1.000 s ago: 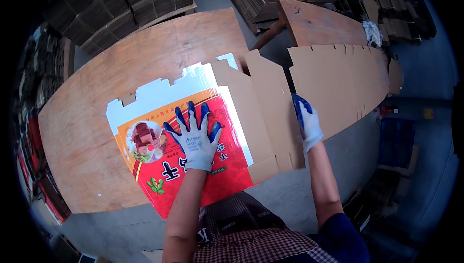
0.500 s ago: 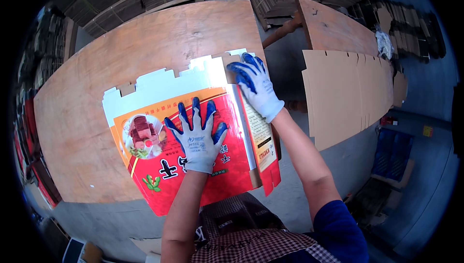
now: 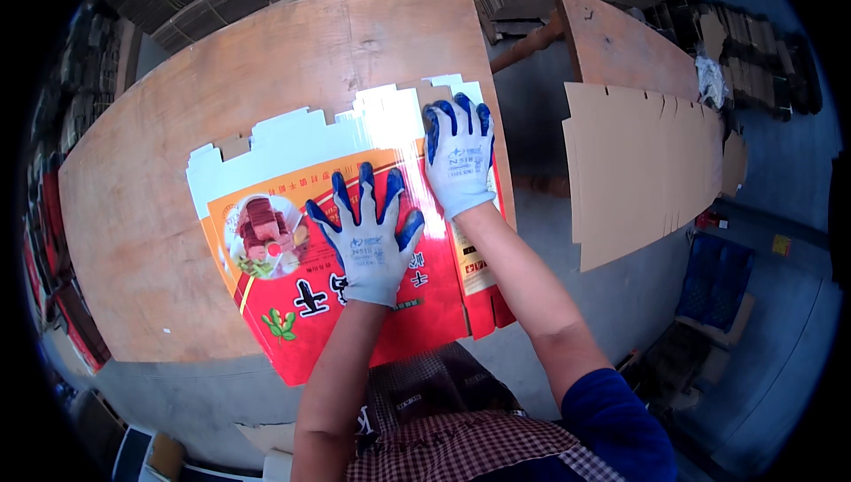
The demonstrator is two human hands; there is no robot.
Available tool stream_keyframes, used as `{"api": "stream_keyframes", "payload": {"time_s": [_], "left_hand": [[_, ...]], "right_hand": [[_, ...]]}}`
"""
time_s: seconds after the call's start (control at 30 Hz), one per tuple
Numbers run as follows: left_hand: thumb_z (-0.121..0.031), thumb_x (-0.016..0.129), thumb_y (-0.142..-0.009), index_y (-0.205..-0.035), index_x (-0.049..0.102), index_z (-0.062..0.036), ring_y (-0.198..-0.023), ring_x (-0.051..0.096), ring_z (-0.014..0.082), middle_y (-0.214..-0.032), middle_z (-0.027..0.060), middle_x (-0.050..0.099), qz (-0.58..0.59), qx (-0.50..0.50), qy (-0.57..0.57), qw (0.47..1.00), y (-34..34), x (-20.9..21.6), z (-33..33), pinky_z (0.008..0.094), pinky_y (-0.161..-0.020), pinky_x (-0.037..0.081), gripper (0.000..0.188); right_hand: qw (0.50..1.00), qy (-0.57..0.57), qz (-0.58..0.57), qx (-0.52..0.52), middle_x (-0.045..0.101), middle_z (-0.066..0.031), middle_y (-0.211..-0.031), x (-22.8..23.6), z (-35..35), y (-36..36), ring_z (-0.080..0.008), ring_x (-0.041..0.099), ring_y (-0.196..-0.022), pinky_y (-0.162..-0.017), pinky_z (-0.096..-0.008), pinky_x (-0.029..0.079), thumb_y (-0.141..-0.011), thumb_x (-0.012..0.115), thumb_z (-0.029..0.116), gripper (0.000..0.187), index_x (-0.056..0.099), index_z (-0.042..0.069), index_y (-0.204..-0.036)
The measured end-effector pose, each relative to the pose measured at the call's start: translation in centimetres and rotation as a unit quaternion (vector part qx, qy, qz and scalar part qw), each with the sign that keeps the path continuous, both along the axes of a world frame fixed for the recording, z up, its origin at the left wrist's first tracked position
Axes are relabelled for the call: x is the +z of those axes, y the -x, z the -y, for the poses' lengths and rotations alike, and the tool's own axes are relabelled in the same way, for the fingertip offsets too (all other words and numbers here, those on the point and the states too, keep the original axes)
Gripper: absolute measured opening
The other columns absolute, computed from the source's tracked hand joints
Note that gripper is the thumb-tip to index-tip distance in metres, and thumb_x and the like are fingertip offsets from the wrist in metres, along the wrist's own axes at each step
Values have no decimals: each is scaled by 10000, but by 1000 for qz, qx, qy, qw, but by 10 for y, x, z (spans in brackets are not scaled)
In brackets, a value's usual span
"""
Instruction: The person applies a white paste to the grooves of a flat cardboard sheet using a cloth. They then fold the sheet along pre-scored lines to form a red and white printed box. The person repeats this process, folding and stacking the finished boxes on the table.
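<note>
A printed carton blank (image 3: 292,340), red and orange with white flaps along its far edge, lies on the wooden table and overhangs its near side. My left hand (image 3: 365,247), in a white glove with blue fingertips, rests flat on the blank's middle with fingers spread. On the blank's right-hand panel, my right hand (image 3: 460,152) in a matching glove lies flat, its fingers stretched toward the far flaps. That narrow side panel (image 3: 476,269) now lies nearly level under my right palm and wrist. Neither hand grips anything.
The wooden table (image 3: 142,243) extends left and beyond the blank. To the right, past a gap, a brown cardboard sheet (image 3: 643,163) leans on a second wooden board (image 3: 620,39). Bundled cardboard stacks (image 3: 213,3) stand behind. A blue plastic crate (image 3: 716,278) sits at the right.
My right hand has turned and come down flat on the carton's right side panel, which has folded outward and flattened. My left hand stays on the printed middle.
</note>
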State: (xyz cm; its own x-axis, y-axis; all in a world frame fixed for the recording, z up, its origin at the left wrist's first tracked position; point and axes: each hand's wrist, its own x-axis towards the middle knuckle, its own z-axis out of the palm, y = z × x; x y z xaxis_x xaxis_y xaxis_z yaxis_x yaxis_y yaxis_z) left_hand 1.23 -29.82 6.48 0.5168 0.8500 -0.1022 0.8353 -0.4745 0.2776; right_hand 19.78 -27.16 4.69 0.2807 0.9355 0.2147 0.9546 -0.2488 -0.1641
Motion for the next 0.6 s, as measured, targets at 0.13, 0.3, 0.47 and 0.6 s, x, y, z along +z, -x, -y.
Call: {"api": "stream_keyframes", "payload": {"time_s": [0.13, 0.3, 0.47, 0.6], "left_hand": [[-590, 610, -905, -1435, 578, -280, -1558, 59, 384, -1687, 54, 192, -23, 2, 27, 999, 0, 4, 0, 721, -1168, -14, 615], [-568, 625, -900, -1478, 520, -296, -1558, 67, 381, -1687, 45, 188, -8, 5, -9, 1000, -1, 4, 2, 721, -1171, -2, 647], [-490, 658, -898, -1469, 519, -218, -1555, 104, 364, -1673, 58, 225, 51, 13, -28, 998, 7, -2, 2, 695, -1186, -3, 648], [-262, 717, -846, -1415, 551, -110, -1503, 270, 352, -1594, 117, 385, 217, 2, 1, 976, 31, -2, -4, 547, -1249, 78, 613]], "right_hand": [[998, -52, 8, -34, 565, -135, -1335, 1, 28, 17, -335, 457, -1327, -1144, -546, 282, -934, 574, 158, 362, 598, 51, -1278], [998, -26, -47, -22, 537, -163, -1387, 14, 149, 58, -367, 466, -1330, -1156, -567, 293, -906, 629, 155, 458, 565, 25, -1341], [973, -19, -227, -46, 506, -170, -1431, 16, 245, 19, -414, 467, -1316, -1131, -558, 315, -865, 714, 223, 514, 552, 28, -1313], [949, 149, 51, -275, 320, -165, -1603, 19, 220, -90, -445, 317, -1446, -1135, -583, 313, -816, 780, 428, 934, 316, 86, -1551]]}}
